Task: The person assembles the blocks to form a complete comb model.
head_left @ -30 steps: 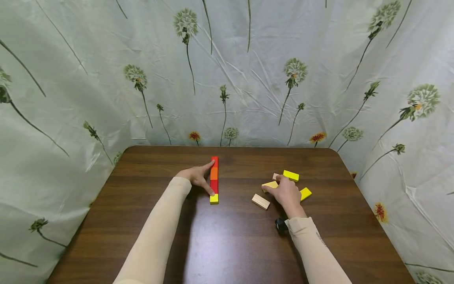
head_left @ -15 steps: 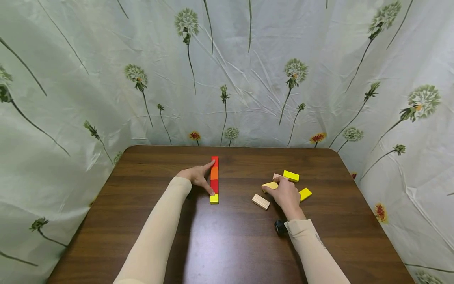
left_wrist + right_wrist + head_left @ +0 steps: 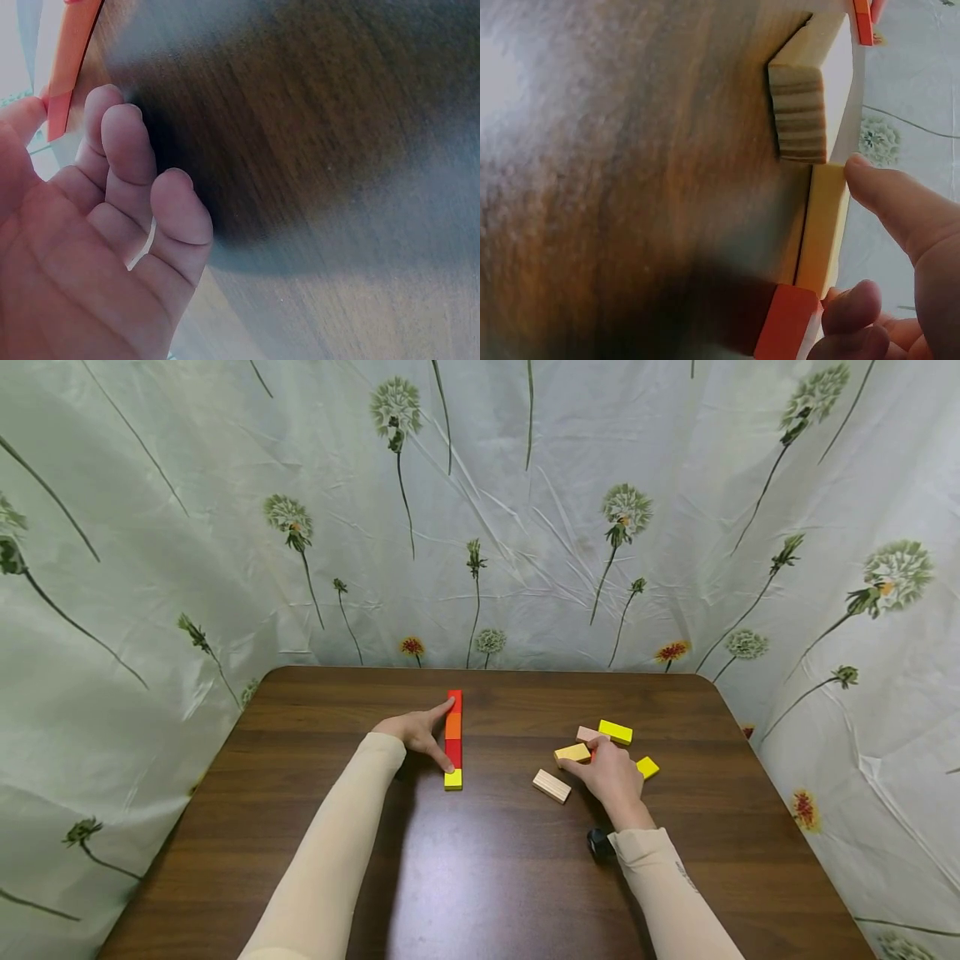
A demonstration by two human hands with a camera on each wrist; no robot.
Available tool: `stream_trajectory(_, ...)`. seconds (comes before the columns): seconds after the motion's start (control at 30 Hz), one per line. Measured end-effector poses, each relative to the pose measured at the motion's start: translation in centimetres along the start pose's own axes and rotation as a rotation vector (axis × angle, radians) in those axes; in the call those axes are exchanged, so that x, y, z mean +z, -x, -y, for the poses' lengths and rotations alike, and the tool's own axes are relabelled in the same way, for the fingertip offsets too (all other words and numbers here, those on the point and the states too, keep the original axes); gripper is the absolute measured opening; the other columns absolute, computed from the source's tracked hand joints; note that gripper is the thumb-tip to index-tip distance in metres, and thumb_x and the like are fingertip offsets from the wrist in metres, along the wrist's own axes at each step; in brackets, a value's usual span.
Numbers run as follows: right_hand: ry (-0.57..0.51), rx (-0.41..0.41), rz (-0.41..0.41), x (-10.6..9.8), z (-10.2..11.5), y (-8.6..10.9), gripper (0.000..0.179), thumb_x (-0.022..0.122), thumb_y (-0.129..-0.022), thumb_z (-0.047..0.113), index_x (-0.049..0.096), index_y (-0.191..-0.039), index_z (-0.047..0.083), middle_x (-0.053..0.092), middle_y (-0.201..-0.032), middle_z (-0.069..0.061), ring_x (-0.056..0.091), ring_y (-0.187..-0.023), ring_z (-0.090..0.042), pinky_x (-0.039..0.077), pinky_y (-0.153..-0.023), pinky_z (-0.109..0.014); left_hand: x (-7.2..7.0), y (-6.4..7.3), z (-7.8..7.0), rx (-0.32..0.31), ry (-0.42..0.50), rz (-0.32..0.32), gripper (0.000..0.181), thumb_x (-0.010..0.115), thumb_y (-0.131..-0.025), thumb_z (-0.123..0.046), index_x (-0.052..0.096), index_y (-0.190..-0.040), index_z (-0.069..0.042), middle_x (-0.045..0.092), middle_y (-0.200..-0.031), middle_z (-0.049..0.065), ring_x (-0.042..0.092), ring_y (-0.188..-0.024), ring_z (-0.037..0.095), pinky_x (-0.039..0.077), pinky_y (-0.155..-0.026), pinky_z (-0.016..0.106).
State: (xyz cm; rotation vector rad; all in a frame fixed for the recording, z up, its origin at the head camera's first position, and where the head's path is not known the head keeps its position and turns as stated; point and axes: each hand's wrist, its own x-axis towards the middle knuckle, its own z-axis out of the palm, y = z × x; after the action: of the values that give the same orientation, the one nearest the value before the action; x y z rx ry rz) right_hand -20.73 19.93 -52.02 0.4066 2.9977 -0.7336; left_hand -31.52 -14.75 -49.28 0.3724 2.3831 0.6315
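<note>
In the head view, my left hand (image 3: 414, 732) spreads its thumb and index finger along the left side of a row of blocks: a yellow block (image 3: 453, 781), a red block (image 3: 454, 755), an orange block (image 3: 453, 727) and another red block (image 3: 456, 695). My right hand (image 3: 613, 777) hovers low over loose blocks. Its thumb tip is at a pale yellow block (image 3: 572, 754). Under the palm a red block (image 3: 784, 322) shows in the right wrist view, close to the curled fingers; contact is unclear. The left wrist view shows the other left fingers (image 3: 124, 146) loosely bent.
Around the right hand lie a plain wooden block (image 3: 551, 786), a pinkish block (image 3: 589, 734), a bright yellow block (image 3: 616, 732) and another yellow block (image 3: 647, 767), partly hidden. The brown table (image 3: 495, 860) meets a flowered curtain (image 3: 540, 527) behind.
My right hand has shifted slightly right, uncovering more of the pale yellow and pinkish blocks and a bit of red block. The left hand stays at the row.
</note>
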Motion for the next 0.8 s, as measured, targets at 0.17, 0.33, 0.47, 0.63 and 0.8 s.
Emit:
stream_trajectory(0.17,0.003,-0.009,-0.001,0.28,0.02,0.04,0.071,0.085,-0.086,0.058,0.07,-0.133,0.006,0.076,-0.11,-0.019,0.067,-0.081,-0.03,0.047,-0.059,-0.037,-0.06,-0.03,0.13,0.001,0.006,-0.001,0.134,0.097,-0.078,-0.041,0.004,-0.175,-0.03,0.016,-0.181,0.017,0.022,-0.166,0.039,0.024,-0.133,0.059)
stream_trajectory(0.33,-0.012,-0.028,0.006,0.46,0.3,-0.08,0.072,0.085,-0.088,0.054,0.069,-0.14,0.006,0.076,-0.122,-0.021,0.07,-0.09,-0.036,0.05,-0.063,-0.04,-0.09,-0.31,0.16,-0.01,-0.019,0.007,0.138,0.098,-0.075,-0.045,0.003,-0.175,-0.032,0.017,-0.181,0.017,0.023,-0.165,0.039,0.026,-0.132,0.058)
stream_trajectory(0.47,-0.017,-0.028,0.044,0.36,0.5,-0.16,0.076,0.083,-0.09,0.052,0.064,-0.147,0.007,0.074,-0.125,-0.023,0.069,-0.092,-0.037,0.049,-0.064,-0.041,-0.05,-0.53,0.29,-0.006,-0.023,0.001,0.138,0.098,-0.074,-0.046,0.004,-0.175,-0.032,0.019,-0.18,0.017,0.024,-0.165,0.039,0.027,-0.132,0.058)
stream_trajectory(0.63,-0.02,-0.018,0.058,0.17,0.57,-0.07,0.077,0.084,-0.09,0.051,0.062,-0.149,0.008,0.074,-0.112,-0.019,0.066,-0.087,-0.033,0.046,-0.062,-0.038,-0.04,-0.52,0.42,0.012,-0.009,-0.013,0.136,0.098,-0.076,-0.044,0.005,-0.175,-0.031,0.019,-0.18,0.017,0.024,-0.165,0.039,0.027,-0.132,0.058)
stream_trajectory(0.8,-0.015,-0.019,0.042,0.2,0.54,0.21,0.079,0.086,-0.086,0.054,0.065,-0.145,0.006,0.075,-0.111,-0.019,0.065,-0.086,-0.032,0.045,-0.061,-0.037,-0.03,-0.45,0.44,0.016,-0.03,-0.011,0.135,0.097,-0.078,-0.043,0.004,-0.175,-0.029,0.02,-0.18,0.017,0.025,-0.165,0.039,0.026,-0.133,0.057)
